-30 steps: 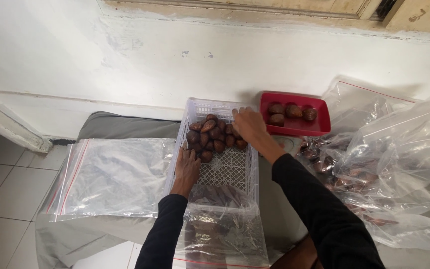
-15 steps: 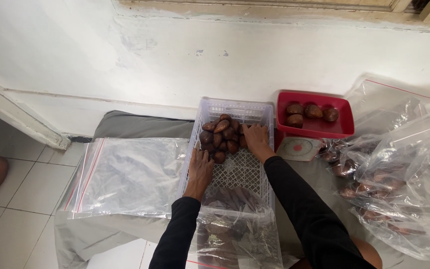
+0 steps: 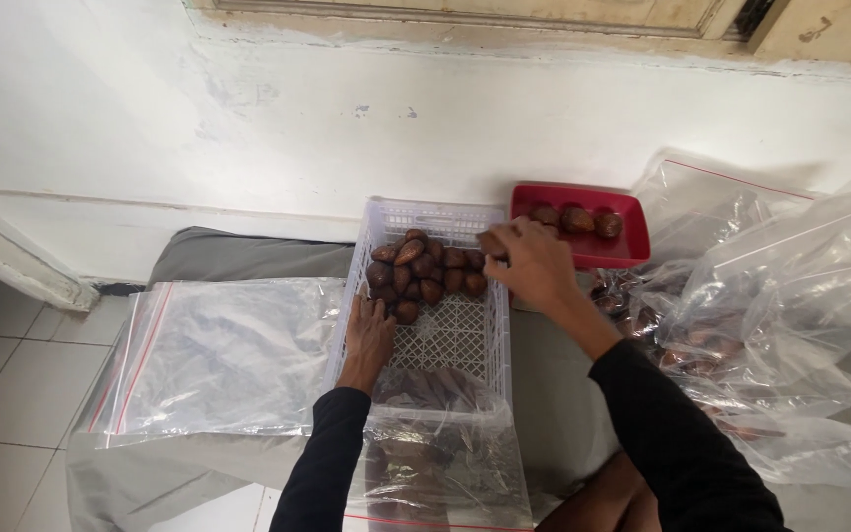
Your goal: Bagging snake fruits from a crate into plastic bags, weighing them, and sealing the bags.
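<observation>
Right hand [image 3: 536, 264] raised over the far right corner of the white basket [image 3: 492, 340], fingers curled around one brown fruit [image 3: 490, 243], pinched at the fingertips and held just above the basket rim. Just beyond and to the right of that hand, a red tray [image 3: 632, 244] with three more of the same fruit lined across it, touching or nearly touching one another; tray close beside the basket's far right corner, so the shorter path from held fruit to tray runs rightward and slightly away from the body. Left hand [image 3: 370, 335] flat, palm down, fingers spread loosely and holding nothing, resting along the basket's left wall and inner floor, fingertips just short of the heap of fruit [image 3: 424, 274] piled at the basket's far end. Heap nearer to the left hand than to the tray; right hand nearer to the tray than the left by a wide margin. Basket's long axis running away from the body, near end lying over a clear bag [image 3: 440, 443] with dark fruit dimly visible inside. To the left, a flat empty zip bag [image 3: 219, 355] on the grey cloth [image 3: 229, 258]; to the right, a crumpled pile of clear bags [image 3: 780, 315], some holding more fruit. Pale wall [image 3: 347, 108] behind everything.
</observation>
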